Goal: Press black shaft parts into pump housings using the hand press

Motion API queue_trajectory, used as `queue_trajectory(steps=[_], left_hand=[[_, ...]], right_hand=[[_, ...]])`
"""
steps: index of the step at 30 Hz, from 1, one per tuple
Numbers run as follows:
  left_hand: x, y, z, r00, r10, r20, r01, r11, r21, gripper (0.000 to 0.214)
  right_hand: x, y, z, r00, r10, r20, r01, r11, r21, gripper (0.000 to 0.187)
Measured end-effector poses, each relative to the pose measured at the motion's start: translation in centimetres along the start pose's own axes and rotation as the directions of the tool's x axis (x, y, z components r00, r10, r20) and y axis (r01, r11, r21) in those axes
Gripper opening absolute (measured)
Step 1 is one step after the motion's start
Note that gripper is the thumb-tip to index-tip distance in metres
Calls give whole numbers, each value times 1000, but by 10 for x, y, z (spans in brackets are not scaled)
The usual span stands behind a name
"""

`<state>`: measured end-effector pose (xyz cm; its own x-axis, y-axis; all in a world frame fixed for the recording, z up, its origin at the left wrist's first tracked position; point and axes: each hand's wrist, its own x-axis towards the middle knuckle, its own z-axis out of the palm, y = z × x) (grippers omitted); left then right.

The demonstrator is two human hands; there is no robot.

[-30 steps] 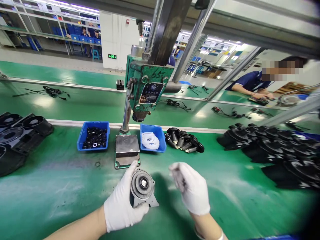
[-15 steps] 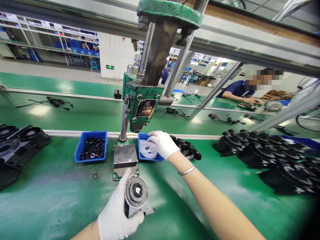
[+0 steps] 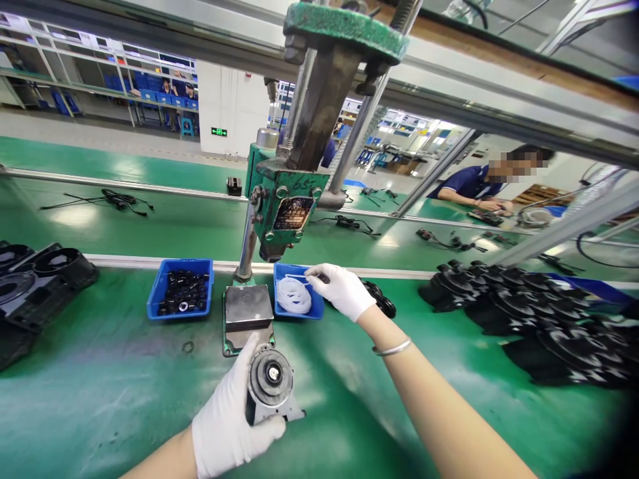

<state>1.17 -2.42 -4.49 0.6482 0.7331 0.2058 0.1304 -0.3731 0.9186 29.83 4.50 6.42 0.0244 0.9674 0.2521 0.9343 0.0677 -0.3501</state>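
My left hand (image 3: 227,419), in a white glove, is closed around a round grey motor part (image 3: 271,384) with a flat bracket, held just above the green table near its front. My right hand (image 3: 340,290), also gloved, reaches out to the blue bin of white rings (image 3: 294,295). Its fingers pinch a thin white ring (image 3: 298,276) lifted over the bin's far edge. Between the two hands stands the metal base plate (image 3: 248,312) of the green hand press (image 3: 288,199).
A blue bin of black rings (image 3: 180,297) sits left of the press. Black housings (image 3: 34,286) lie at far left, small black motors (image 3: 382,301) behind my right hand, a heap of black fan blades (image 3: 539,313) at right. A person in blue (image 3: 474,186) works beyond.
My right hand went from near the motor part out to the bin of white rings, then rose a little with one ring pinched. The left hand kept hold of the motor part.
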Motion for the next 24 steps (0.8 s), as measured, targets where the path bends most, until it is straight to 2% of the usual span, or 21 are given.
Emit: queue_trajectory(steps=[3, 6, 8, 11, 14, 16, 21, 24], left_hand=[[0, 1, -7, 995, 101, -20, -100, 992, 81, 105], [1, 2, -11, 979, 184, -84, -168, 972, 162, 95], [1, 4, -13, 966, 209, -154, -168, 955, 242, 85], [5, 6, -18, 938, 277, -207, -188, 911, 367, 60], [14, 8, -29, 905, 411, -110, -346, 861, 372, 24], [20, 9, -37, 895, 445, -42, -407, 850, 336, 7], [27, 12, -53, 921, 385, 62, -384, 867, 317, 6], [25, 17, -58, 943, 310, 120, -333, 878, 343, 9]], right_hand=[[-20, -18, -2, 998, 57, -32, -52, 991, 123, 10], [-50, -42, 5, 999, 48, 17, -51, 930, 365, 9], [-71, -57, 13, 999, -21, 45, -2, 893, 450, 9], [-93, -71, 26, 982, -188, -4, 168, 869, 465, 11], [-101, -73, 35, 943, -330, -49, 313, 824, 471, 14], [-102, -69, 37, 922, -382, -65, 367, 807, 463, 14], [-108, -67, 34, 916, -400, -2, 368, 841, 397, 17], [-119, -69, 33, 914, -405, 19, 384, 880, 280, 53]])
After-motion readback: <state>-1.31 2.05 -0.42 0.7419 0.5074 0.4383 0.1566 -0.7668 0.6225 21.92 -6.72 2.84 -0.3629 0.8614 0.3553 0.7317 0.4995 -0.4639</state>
